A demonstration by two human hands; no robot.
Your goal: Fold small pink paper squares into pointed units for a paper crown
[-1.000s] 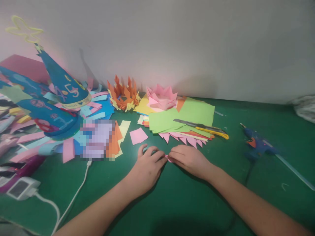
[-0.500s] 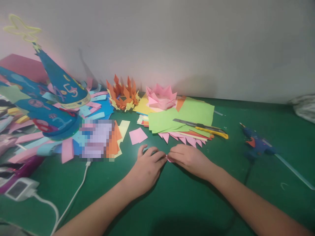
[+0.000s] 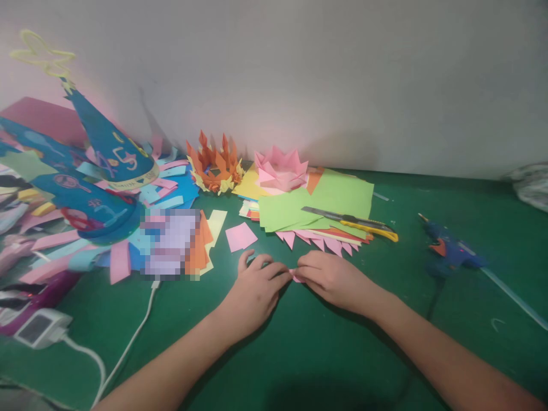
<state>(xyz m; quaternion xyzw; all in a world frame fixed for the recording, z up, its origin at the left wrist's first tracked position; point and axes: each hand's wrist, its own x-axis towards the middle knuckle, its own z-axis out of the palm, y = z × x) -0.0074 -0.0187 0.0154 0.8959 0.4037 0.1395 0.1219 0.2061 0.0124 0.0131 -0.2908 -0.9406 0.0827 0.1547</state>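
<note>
Between my fingertips at the middle of the green table is a small piece of pink paper [image 3: 296, 276], mostly covered by my fingers. My left hand [image 3: 257, 285] pinches its left side, with the other fingers curled. My right hand [image 3: 331, 278] presses on its right side, fingers closed together. Just beyond my left hand lies a pink paper square [image 3: 241, 237]. Folded pink paper points [image 3: 325, 242] stick out from under green paper sheets [image 3: 295, 208] beyond my right hand. A yellow utility knife [image 3: 368, 227] rests on those sheets with its blade out.
An orange paper crown [image 3: 214, 162] and a pink paper crown [image 3: 281, 168] stand by the wall. Blue cone hats [image 3: 109, 137] and paper strips fill the left. A blue glue gun [image 3: 454, 251] lies right. A white cable [image 3: 143, 319] crosses the table's left front.
Both hands stay almost in place around the pink paper; the right fingers have shifted slightly right, showing a little more of it. The whole view has moved slightly.
</note>
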